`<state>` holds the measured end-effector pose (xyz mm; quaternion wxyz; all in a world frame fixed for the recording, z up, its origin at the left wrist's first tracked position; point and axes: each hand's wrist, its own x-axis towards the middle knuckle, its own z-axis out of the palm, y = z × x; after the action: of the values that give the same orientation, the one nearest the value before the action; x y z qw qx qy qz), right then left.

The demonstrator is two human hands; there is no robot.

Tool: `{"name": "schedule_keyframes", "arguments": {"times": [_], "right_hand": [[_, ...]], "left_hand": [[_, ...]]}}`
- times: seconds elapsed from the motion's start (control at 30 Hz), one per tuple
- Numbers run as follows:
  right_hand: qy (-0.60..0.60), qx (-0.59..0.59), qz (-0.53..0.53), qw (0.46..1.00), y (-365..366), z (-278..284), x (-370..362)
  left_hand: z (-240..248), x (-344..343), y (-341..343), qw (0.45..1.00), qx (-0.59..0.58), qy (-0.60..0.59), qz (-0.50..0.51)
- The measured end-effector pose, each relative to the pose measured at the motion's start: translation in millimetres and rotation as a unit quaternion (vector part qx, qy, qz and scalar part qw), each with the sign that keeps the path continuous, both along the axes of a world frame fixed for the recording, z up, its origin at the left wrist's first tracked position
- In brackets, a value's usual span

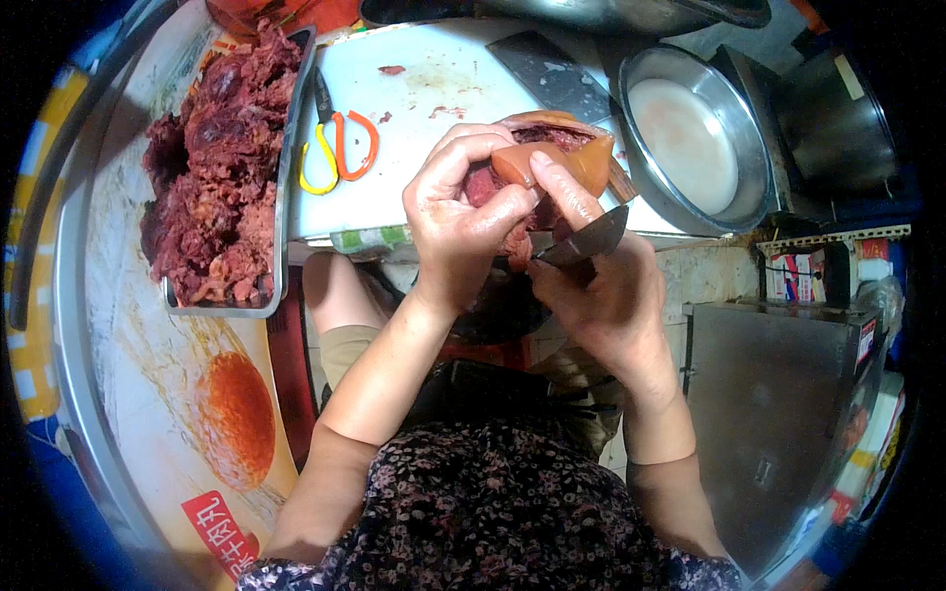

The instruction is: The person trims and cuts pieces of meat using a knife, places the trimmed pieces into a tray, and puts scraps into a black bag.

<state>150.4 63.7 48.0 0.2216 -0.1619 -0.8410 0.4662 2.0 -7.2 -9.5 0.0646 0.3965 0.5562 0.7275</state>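
My left hand point(455, 197) grips a piece of meat with smooth brown skin point(589, 163), holding it above the near edge of the white cutting board point(434, 84). Dark red flesh shows on its inner side, and a strip of flesh hangs below my left fingers. In my right hand point(613, 300) is a knife with a wide dark blade point(591, 239). The blade lies close under the meat; whether its edge touches the flesh is hard to see. One right finger reaches up onto the brown skin. The knife's handle is hidden in my palm.
A metal tray heaped with dark red meat point(222, 167) stands at the left. Scissors with orange and yellow handles point(338, 143) lie beside it, near small meat scraps. At the right are a steel basin with cloudy liquid point(685, 138) and a metal cabinet point(769, 414).
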Motion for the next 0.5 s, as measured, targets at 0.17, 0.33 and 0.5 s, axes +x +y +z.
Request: {"name": "schedule_keyframes", "arguments": {"times": [0.17, 0.33, 0.5], "right_hand": [[0.041, -0.003, -0.023, 0.999, 6, -7, 2], [0.097, -0.181, -0.146, 0.968, 14, 1, 4], [0.211, -0.327, -0.103, 0.916, 15, 19, -11]], "left_hand": [[3, 1, 0, 1.0, 0.0, 0.022, 0.017], [5, 2, -2, 0.999, 0.009, 0.05, 0.013], [12, 3, -1, 0.99, 0.008, 0.13, 0.044]]}}
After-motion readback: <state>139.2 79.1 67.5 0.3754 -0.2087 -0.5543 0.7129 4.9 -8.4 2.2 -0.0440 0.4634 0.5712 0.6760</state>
